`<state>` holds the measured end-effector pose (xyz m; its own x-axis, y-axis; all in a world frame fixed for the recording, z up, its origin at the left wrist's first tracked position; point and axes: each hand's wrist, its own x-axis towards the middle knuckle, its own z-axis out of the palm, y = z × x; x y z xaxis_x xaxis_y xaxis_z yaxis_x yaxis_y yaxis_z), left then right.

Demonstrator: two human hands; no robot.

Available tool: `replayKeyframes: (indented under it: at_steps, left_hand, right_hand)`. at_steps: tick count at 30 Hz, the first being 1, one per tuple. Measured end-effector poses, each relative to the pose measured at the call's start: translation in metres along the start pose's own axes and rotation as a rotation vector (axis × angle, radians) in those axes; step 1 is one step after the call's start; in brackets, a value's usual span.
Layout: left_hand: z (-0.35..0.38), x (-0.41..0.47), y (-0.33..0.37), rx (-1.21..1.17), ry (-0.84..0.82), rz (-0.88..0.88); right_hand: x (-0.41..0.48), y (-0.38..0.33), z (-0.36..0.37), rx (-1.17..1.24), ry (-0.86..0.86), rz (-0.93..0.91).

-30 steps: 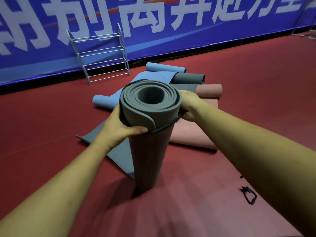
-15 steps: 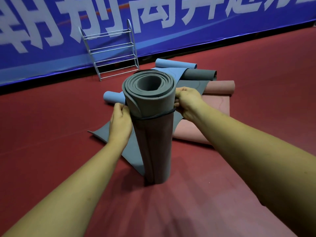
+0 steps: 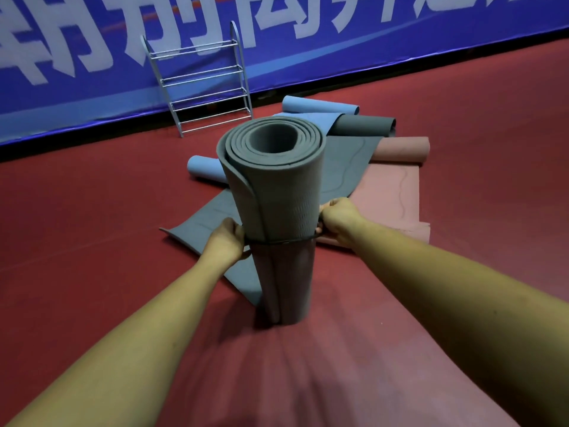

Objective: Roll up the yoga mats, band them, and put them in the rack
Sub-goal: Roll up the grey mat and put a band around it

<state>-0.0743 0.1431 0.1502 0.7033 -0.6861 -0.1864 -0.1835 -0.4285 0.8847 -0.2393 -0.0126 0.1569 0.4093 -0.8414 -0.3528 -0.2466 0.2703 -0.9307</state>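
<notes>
Standing on end on the red floor (image 3: 92, 229), one rolled grey mat (image 3: 277, 186) fills the middle of the head view, its spiral top turned toward the camera. One thin dark band (image 3: 283, 241) circles it about halfway down.

Two hands are at that band, one on each side of the roll. The left hand (image 3: 226, 241) sits at the roll's left side with its fingers curled, pinching the band where it meets the mat. The right hand (image 3: 337, 218) sits at the right side, curled tight round the band there. Both forearms reach in from the near edge.

Beyond the upright roll lies a heap of other mats:
- One grey sheet (image 3: 197, 232) is spread flat and passes behind the roll.
- One dark grey roll (image 3: 363, 126) lies on the far side.
- Two blue rolls show, a near blue roll (image 3: 204, 169) to the left and a far blue roll (image 3: 320, 106). Whether they are ends of one mat cannot be told.
- One pink mat (image 3: 391, 195) lies to the right, flat in its near part and rolled at its far end.

One metal rack (image 3: 200, 74) with four tiers stands at the far left against a blue banner (image 3: 338, 50) with white characters, well apart from the hands.
</notes>
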Motion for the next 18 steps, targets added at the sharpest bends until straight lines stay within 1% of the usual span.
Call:
replayKeyframes:
  at_steps: [3,5,11,13,15,18]
  left_hand:
    - [0.007,0.008,-0.007,-0.019,-0.029,-0.035]
    - [0.014,0.013,-0.013,-0.027,-0.073,-0.077]
    - [0.027,0.05,-0.033,0.104,-0.101,-0.142]
    - [0.03,0.058,-0.05,0.182,-0.137,-0.175]
    - [0.031,0.07,-0.068,0.287,-0.169,-0.153]
    - [0.034,0.072,-0.062,0.336,-0.122,-0.113]
  right_hand:
    - [0.008,0.008,0.001,-0.039,0.02,-0.004]
    - [0.017,0.019,0.002,-0.073,0.055,0.037]
    - [0.049,0.05,0.013,-0.187,0.088,0.046]
    - [0.057,0.064,0.017,-0.183,0.074,0.096]
    - [0.061,0.078,0.02,-0.138,0.059,0.17]
    - [0.068,0.083,0.021,-0.048,0.058,0.179]
